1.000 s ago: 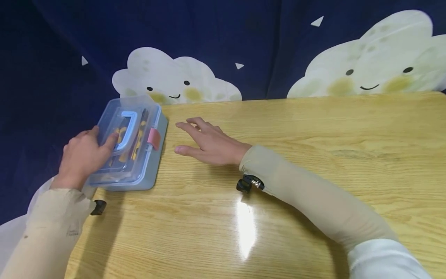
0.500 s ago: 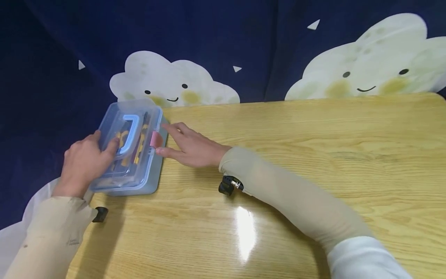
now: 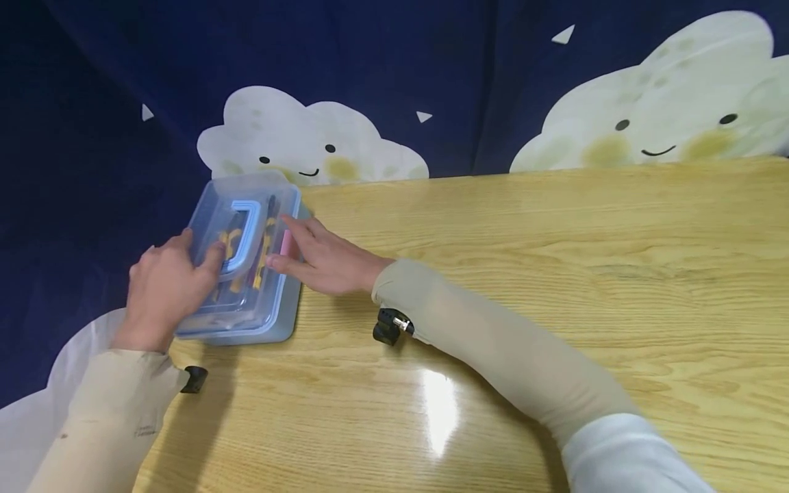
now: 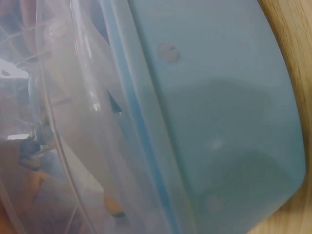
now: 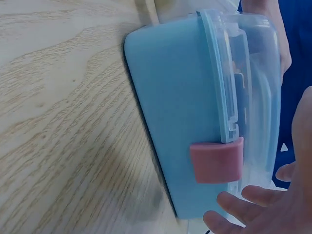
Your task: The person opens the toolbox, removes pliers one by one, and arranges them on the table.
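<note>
A light-blue plastic storage box [image 3: 290, 301] with a clear lid [image 5: 265, 58] stands at the left of the table in the head view. Its lid carries a blue handle [image 3: 249, 236], and yellow-and-dark items show blurred through it. My left hand [image 3: 166, 284] grips the box's left side, its thumb on the lid beside the handle; other fingertips are hidden. My right hand [image 3: 329, 260] is at the right side by the pink latch [image 5: 217, 162], fingers and thumb extended and spread. Whether it touches the box I cannot tell. The latch lies against the box wall.
A wooden table [image 3: 524, 308] extends to the right and front. Behind it hangs a dark blue cloth [image 3: 370, 55] printed with white clouds. Small black cameras [image 3: 387, 327] sit on both wrists.
My right hand has moved left, from beside the box to its latch side. The box and my left hand have shifted slightly right together.
</note>
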Tool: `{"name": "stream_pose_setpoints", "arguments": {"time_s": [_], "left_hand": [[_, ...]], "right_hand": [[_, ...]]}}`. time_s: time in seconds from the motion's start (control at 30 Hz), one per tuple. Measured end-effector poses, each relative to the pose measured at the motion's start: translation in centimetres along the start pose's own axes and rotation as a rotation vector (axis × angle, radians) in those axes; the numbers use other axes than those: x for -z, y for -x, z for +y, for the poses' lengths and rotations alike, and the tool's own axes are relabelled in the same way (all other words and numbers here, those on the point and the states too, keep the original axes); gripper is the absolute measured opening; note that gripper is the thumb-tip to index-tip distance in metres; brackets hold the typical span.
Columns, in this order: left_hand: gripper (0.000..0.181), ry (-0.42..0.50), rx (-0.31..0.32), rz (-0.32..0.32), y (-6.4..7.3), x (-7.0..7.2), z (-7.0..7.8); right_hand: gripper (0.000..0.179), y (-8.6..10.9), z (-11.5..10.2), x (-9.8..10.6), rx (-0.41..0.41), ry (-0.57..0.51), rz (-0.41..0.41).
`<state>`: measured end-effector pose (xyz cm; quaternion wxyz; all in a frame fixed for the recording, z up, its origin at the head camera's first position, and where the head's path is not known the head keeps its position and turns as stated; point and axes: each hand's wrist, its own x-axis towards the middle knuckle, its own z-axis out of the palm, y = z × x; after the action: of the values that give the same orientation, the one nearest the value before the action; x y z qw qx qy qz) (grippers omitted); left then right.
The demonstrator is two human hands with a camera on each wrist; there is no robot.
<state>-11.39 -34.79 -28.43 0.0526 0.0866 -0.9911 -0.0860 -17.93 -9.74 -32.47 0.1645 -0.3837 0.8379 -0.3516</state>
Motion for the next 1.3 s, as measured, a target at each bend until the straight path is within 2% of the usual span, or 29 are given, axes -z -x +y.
{"name": "stream_pose_setpoints", "arguments": {"time_s": [0.3, 0.73, 0.93, 1.13, 1.3], "left_hand": [[0.081, 0.004, -0.011, 0.01, 0.3, -0.4, 1.5], [0.081, 0.016, -0.052, 0.034, 0.6, -0.8, 3.2], [0.077, 0.016, -0.071, 0.055, 0.7, -1.0, 4.0], [0.073, 0.012, -0.096, 0.078, 0.9, -1.2, 4.9], [0.076, 0.009, -0.098, 0.06, 0.8, -1.1, 5.4]], "right_hand": [[0.089, -0.6, 0.1, -0.3, -0.008, -0.005, 0.01], [0.096, -0.8, 0.0, 0.2, -0.063, -0.004, 0.104], [0.098, -0.9, -0.7, 0.0, -0.169, -0.028, 0.182], [0.103, -1.0, -1.5, 0.2, -0.289, 0.049, 0.236], [0.107, -0.9, -1.3, 0.6, -0.324, 0.066, 0.247]]}}
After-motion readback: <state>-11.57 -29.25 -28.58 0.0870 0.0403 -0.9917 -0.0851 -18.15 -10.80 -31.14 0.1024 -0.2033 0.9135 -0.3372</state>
